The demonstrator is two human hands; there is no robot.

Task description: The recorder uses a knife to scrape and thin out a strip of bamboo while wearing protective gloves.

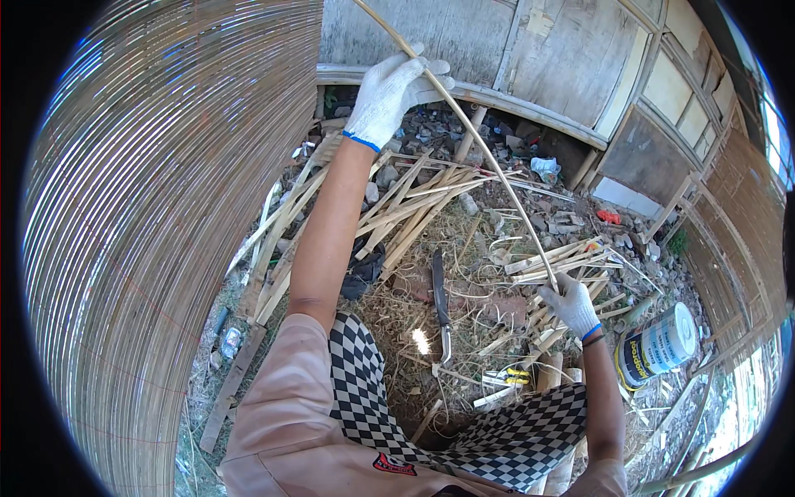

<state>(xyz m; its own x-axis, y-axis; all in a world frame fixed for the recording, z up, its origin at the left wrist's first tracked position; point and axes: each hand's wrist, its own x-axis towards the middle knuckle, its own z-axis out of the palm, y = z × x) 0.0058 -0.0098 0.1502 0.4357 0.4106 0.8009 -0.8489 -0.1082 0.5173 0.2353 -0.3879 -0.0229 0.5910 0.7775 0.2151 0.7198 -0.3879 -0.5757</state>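
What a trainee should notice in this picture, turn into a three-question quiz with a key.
1. True or false: the left hand wears a glove, while the right hand is bare.
2. Which thing spans the gap between the two hands?
A) a hammer
B) a long thin strip
C) a saw
3. Fill in: in the picture, the white-topped bucket is to the ____ of the right hand.

Key:
1. False; the right hand is gloved too.
2. B
3. right
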